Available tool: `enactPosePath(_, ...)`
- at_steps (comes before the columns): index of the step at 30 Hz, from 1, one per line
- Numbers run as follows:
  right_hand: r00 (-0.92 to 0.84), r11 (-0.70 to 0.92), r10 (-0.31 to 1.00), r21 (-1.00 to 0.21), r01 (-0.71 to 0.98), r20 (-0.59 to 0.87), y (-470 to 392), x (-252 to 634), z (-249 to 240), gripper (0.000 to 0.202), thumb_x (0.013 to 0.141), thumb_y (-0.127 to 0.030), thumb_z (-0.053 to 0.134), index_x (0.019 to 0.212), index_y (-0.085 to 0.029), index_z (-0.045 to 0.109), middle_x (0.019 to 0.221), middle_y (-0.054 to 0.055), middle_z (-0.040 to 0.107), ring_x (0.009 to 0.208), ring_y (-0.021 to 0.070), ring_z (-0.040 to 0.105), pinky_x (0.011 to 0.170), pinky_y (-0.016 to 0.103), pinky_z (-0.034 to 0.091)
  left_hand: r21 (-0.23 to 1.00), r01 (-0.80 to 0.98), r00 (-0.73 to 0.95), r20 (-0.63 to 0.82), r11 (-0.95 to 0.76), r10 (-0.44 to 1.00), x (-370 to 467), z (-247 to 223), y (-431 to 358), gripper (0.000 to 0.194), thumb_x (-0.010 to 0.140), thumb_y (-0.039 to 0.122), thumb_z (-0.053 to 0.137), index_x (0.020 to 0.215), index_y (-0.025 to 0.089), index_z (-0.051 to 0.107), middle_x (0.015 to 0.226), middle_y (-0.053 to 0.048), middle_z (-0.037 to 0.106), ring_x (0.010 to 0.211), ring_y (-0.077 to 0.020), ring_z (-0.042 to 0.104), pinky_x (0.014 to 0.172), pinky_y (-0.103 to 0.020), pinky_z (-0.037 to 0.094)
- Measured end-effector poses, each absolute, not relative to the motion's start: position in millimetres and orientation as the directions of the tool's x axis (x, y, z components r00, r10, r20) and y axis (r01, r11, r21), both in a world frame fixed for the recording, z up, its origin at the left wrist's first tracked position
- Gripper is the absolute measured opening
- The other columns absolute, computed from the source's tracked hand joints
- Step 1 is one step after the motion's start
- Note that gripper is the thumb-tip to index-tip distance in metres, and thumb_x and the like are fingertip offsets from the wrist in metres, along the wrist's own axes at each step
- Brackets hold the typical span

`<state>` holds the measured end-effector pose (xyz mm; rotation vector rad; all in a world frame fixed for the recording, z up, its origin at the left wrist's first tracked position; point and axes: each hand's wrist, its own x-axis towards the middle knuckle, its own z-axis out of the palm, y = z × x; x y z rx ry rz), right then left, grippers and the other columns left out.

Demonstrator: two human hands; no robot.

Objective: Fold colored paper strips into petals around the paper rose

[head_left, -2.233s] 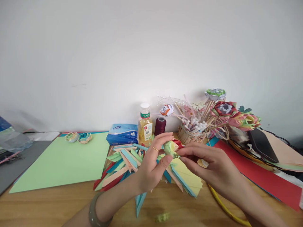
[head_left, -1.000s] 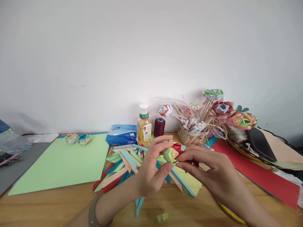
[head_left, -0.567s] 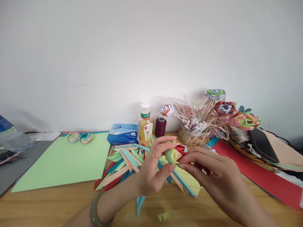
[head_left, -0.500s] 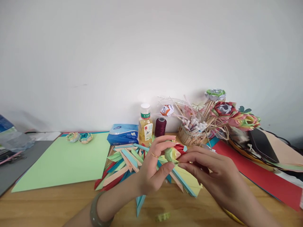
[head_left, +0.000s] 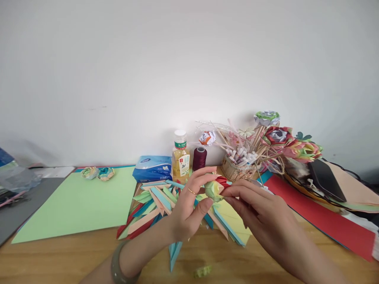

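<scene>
Between both hands is a small folded paper piece [head_left: 212,190], pale green and yellow with red at its upper right. My left hand [head_left: 191,207], with a ring and a bangle, grips its left side between thumb and curled fingers. The fingertips of my right hand [head_left: 257,209] pinch its right edge. Many folded paper strips [head_left: 161,197] in blue, peach, green and red lie in a pile beneath and behind my left hand. Partly under them is a yellow sheet [head_left: 237,221].
Green paper [head_left: 77,205] with two folded paper rings [head_left: 106,173] lies left. Behind the pile stand a tissue pack [head_left: 152,169], bottle [head_left: 181,157] and thread spool [head_left: 199,158]. A basket [head_left: 237,170] holds paper flowers. Red paper [head_left: 322,217] lies right.
Both hands have shifted slightly left in view with the paper piece, as has the whole scene. My right fingertips have moved a little closer in on the piece's right edge.
</scene>
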<state>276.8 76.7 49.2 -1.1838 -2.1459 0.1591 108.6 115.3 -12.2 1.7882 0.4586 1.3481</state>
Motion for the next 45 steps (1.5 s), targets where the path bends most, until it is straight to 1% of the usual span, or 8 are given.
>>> enactPosePath(4, -0.337, 0.564, 0.78, -0.362, 0.742, 0.527, 78.0, 275.5, 47.9, 0.02, 0.092, -0.021, 0.043, 0.08, -0.021, 0.059, 0.076, 0.002, 0.066, 0.053, 0.0122, 0.06, 0.047, 0.023, 0.044, 0.762, -0.117, 0.414, 0.621, -0.638, 0.666, 107.4, -11.9, 117.6, 0.047, 0.09, 0.029, 0.049, 0.135, 0.03, 0.038, 0.145, -0.008, 0.033, 0.131, -0.0274, 0.037, 0.104, -0.042, 0.038)
enactPosePath(15, -0.299, 0.512, 0.849, -0.542, 0.666, 0.435, 85.3, 279.7, 48.3, 0.017, 0.087, -0.022, 0.052, 0.072, -0.02, 0.061, 0.068, 0.001, 0.064, 0.047, 0.0095, 0.051, 0.041, 0.021, 0.037, 0.581, 0.058, 0.499, 0.687, -0.812, 0.528, 105.3, -15.6, 129.9, 0.065, 0.092, 0.026, 0.046, 0.147, 0.031, 0.011, 0.154, -0.006, 0.02, 0.141, -0.0222, 0.022, 0.115, -0.035, 0.022)
enactPosePath(19, -0.271, 0.474, 0.874, -0.583, 0.659, 0.404, 88.4, 282.5, 45.8, 0.015, 0.086, -0.024, 0.054, 0.073, -0.02, 0.06, 0.07, 0.0, 0.065, 0.042, 0.0079, 0.049, 0.041, 0.02, 0.038, 0.631, 0.046, 0.536, 0.639, -0.775, 0.552, 104.0, -16.8, 131.1, 0.064, 0.093, 0.034, 0.042, 0.147, 0.031, 0.009, 0.156, -0.004, 0.014, 0.143, -0.0224, 0.016, 0.116, -0.035, 0.018)
enactPosePath(23, -0.241, 0.434, 0.896, -0.615, 0.658, 0.374, 91.3, 283.0, 43.8, 0.012, 0.085, -0.022, 0.056, 0.074, -0.021, 0.061, 0.063, -0.003, 0.063, 0.046, 0.0097, 0.056, 0.046, 0.02, 0.041, 0.754, 0.019, 0.511, 0.557, -0.656, 0.655, 103.6, -14.0, 128.0, 0.052, 0.095, 0.032, 0.038, 0.144, 0.038, 0.021, 0.156, 0.002, 0.016, 0.143, -0.0218, 0.016, 0.117, -0.035, 0.017)
enactPosePath(28, -0.25, 0.47, 0.868, -0.547, 0.693, 0.43, 91.5, 282.3, 42.9, 0.012, 0.084, -0.022, 0.057, 0.073, -0.021, 0.062, 0.065, -0.001, 0.064, 0.056, 0.0124, 0.058, 0.046, 0.021, 0.039, 0.924, -0.124, 0.494, 0.374, -0.362, 0.785, 108.2, -10.4, 121.4, 0.053, 0.093, 0.034, 0.043, 0.142, 0.04, 0.024, 0.155, 0.005, 0.019, 0.142, -0.0218, 0.018, 0.111, -0.032, 0.03)
enactPosePath(31, -0.269, 0.49, 0.859, -0.549, 0.677, 0.435, 91.4, 282.0, 40.9, 0.012, 0.085, -0.021, 0.056, 0.075, -0.021, 0.063, 0.066, -0.002, 0.065, 0.056, 0.0119, 0.057, 0.048, 0.021, 0.04, 0.925, -0.137, 0.475, 0.374, -0.353, 0.797, 110.7, -11.8, 119.6, 0.053, 0.092, 0.034, 0.045, 0.142, 0.039, 0.026, 0.155, 0.005, 0.021, 0.142, -0.021, 0.019, 0.11, -0.031, 0.032)
enactPosePath(37, -0.289, 0.542, 0.829, -0.558, 0.629, 0.479, 95.0, 280.3, 34.0, 0.01, 0.085, -0.019, 0.057, 0.082, -0.021, 0.066, 0.074, 0.0, 0.068, 0.059, 0.0117, 0.058, 0.051, 0.021, 0.042, 0.917, -0.056, 0.44, 0.378, -0.395, 0.814, 110.4, -16.4, 120.6, 0.055, 0.093, 0.034, 0.044, 0.144, 0.034, 0.023, 0.155, 0.001, 0.021, 0.142, -0.021, 0.019, 0.116, -0.035, 0.02)
enactPosePath(45, -0.274, 0.515, 0.851, -0.603, 0.61, 0.449, 95.5, 281.3, 36.2, 0.012, 0.085, -0.018, 0.056, 0.076, -0.021, 0.065, 0.075, 0.001, 0.067, 0.066, 0.0151, 0.062, 0.059, 0.025, 0.046, 0.93, -0.069, 0.514, 0.344, -0.362, 0.786, 108.4, -13.3, 121.3, 0.064, 0.092, 0.037, 0.045, 0.146, 0.033, 0.012, 0.158, 0.002, 0.006, 0.144, -0.0223, 0.007, 0.116, -0.035, 0.02)
